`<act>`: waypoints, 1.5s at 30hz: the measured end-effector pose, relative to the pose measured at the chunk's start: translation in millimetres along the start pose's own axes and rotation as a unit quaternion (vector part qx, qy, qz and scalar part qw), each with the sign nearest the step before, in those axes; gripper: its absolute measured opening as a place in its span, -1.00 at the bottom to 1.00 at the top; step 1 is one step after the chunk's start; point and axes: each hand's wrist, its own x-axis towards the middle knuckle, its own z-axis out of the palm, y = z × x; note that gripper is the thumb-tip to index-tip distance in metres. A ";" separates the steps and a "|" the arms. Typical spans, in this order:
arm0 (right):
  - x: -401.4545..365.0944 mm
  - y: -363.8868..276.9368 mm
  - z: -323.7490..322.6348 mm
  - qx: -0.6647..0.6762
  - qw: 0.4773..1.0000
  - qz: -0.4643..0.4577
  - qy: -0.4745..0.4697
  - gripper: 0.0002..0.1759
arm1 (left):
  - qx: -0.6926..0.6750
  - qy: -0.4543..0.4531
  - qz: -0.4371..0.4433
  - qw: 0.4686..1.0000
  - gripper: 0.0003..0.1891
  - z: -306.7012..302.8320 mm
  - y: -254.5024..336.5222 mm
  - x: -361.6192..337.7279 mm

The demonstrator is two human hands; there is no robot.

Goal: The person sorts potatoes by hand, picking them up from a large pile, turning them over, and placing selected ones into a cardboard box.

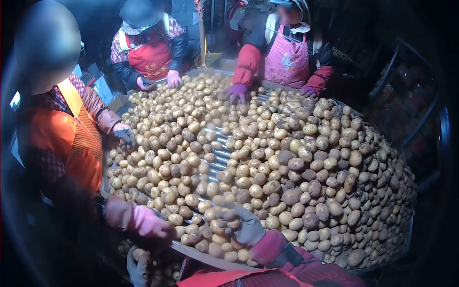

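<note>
Potatoes [296, 165] lie in a big heap over the sorting table, many smeared with soil. My right hand [247, 227], in a grey glove, reaches in over the near edge of the heap, fingers curled around a potato [233, 223]. Low at the bottom left, below the table's rim, my left hand [137, 270] wears a grey glove too. Its fingers close on a potato [139, 254].
Metal rollers [217, 155] show in a gap between potatoes. A co-worker's pink-gloved hand [150, 222] is close by on the left, near the table rim [205, 258]. Two other people [152, 60] [289, 57] stand across the heap. A metal frame [406, 95] stands at right.
</note>
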 end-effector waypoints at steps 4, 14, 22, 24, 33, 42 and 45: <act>-1.5 -3.9 11.0 -0.082 0.996 -0.026 0.003 -0.42 | 0.020 0.059 -0.088 0.994 -0.43 -44.6 -44.2 2.5; -5.2 -7.5 22.3 -0.155 0.986 -0.043 0.034 -0.49 | 0.253 0.112 0.105 0.955 -0.38 -20.9 -25.8 7.1; -1.4 -4.3 7.5 -0.104 0.994 -0.041 0.002 -0.26 | 0.260 -0.035 0.345 0.901 -0.50 71.0 41.7 13.2; 0.6 -5.2 12.4 -0.056 0.998 -0.031 0.010 -0.52 | 0.358 -0.051 0.477 0.801 -0.51 83.2 41.7 25.1; 1.4 -7.2 12.6 -0.102 0.994 -0.029 0.035 -0.40 | 0.331 -0.178 0.467 0.800 -0.49 156.1 51.9 48.1; 2.5 -6.9 3.9 -0.104 0.989 -0.099 0.039 -0.48 | 0.333 -0.182 0.429 0.819 -0.49 158.2 45.7 49.3; -6.8 -29.7 7.5 0.039 0.995 -0.034 0.083 -0.44 | 0.345 -0.179 0.455 0.801 -0.49 158.1 54.8 47.0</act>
